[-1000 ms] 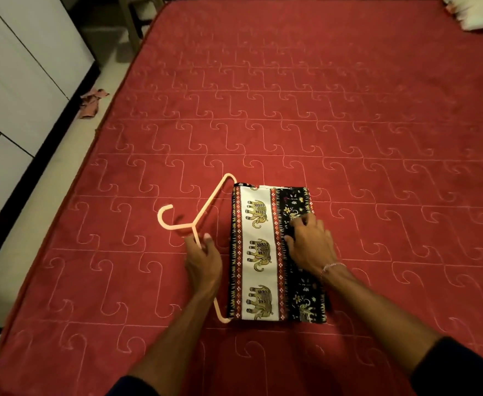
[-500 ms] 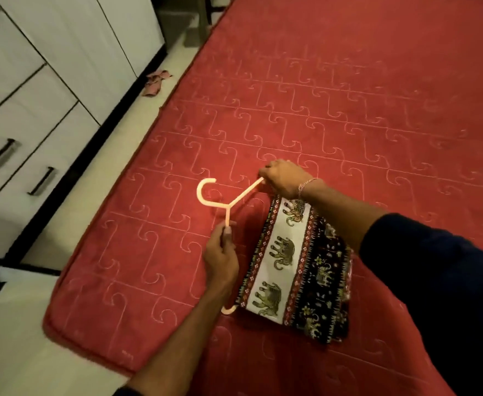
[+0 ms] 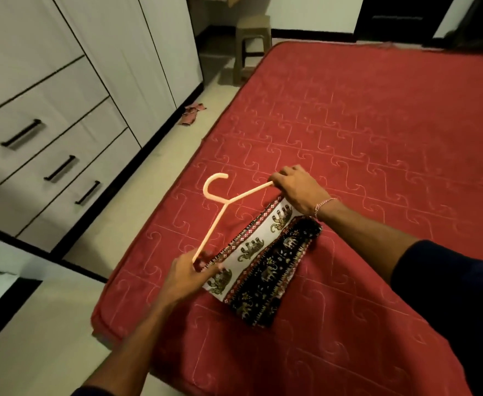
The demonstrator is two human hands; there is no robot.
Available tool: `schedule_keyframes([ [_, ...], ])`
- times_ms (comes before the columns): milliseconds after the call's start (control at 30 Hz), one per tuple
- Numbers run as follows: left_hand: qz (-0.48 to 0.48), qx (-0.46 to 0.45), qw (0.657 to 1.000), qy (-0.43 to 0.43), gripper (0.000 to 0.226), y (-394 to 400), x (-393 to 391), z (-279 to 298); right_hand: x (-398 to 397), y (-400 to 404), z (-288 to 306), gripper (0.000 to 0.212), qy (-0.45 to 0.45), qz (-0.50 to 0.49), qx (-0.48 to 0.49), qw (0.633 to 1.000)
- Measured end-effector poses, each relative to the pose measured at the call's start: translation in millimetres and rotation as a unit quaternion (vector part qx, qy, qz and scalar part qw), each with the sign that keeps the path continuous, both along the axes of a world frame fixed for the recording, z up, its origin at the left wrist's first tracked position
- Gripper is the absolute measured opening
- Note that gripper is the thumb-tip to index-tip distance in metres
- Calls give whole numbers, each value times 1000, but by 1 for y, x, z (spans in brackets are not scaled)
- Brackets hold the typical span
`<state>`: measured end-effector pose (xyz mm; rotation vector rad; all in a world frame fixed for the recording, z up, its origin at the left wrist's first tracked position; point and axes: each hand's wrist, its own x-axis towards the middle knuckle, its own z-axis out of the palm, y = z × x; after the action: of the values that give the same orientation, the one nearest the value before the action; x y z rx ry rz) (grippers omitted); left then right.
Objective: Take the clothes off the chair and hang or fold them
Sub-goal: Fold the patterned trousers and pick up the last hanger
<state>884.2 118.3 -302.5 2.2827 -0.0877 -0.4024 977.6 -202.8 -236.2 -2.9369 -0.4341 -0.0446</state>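
Plainly, both hands are busy with one thing: the left hand (image 3: 190, 274) curls round the near end of a pale plastic hanger (image 3: 225, 205), and the right hand (image 3: 297, 190) pinches the far end, so the hanger is held at both tips with its hook pointing away toward the cupboards. Draped over the hanger's bar — which the fabric hides — is a folded cloth (image 3: 263, 261) printed with elephants, a white band beside a black one. Its upper edge is up at the hands; whether its lower part rests on the red mattress (image 3: 377, 124) or hangs just clear of it I cannot tell.

As for progress, this garment looks nearly dealt with: folded, threaded onto the hanger and gripped ready to carry. What seems left for it is the hanging itself — most likely in the white wardrobe (image 3: 114, 52) across the strip of floor, whose doors and drawers are all shut, so one hand would have to let go to open one. A small stool (image 3: 253, 44) stands beyond the mattress corner with nothing visible on it; no chair with clothes is in view, so I cannot say how many garments remain. A crumpled reddish scrap (image 3: 192, 113) lies on the floor by the wardrobe.
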Motion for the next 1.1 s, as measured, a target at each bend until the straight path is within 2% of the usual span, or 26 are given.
schedule_keyframes([
  [133, 15, -7, 1000, -7, 29, 50, -3, 20, -2, 20, 23, 33, -2, -8, 4, 1000],
  [233, 41, -3, 999, -28, 19, 82, 4, 52, -9, 38, 50, 34, -36, 5, 10, 999],
  [433, 72, 28, 996, -49, 25, 167, 3, 160, -29, 104, 130, 52, -78, 52, 30, 995],
  [533, 108, 58, 990, -74, 26, 210, -3, 219, -40, 143, 172, 40, -96, 77, 66, 990],
  [633, 142, 78, 982, -92, 29, 256, -16, 278, -52, 187, 225, 25, -65, 132, 117, 982],
  [767, 180, 84, 973, -116, 30, 324, -50, 357, -70, 255, 305, 29, -57, 203, 171, 963],
  [967, 309, 78, 927, -197, 69, 406, -96, 424, -99, 354, 388, 21, -83, 244, 261, 930],
  [1033, 370, 73, 899, -221, 81, 430, -109, 436, -107, 388, 409, 20, -84, 254, 296, 917],
  [1100, 418, 108, 865, -255, 89, 451, -120, 445, -115, 423, 428, 20, -84, 256, 330, 905],
])
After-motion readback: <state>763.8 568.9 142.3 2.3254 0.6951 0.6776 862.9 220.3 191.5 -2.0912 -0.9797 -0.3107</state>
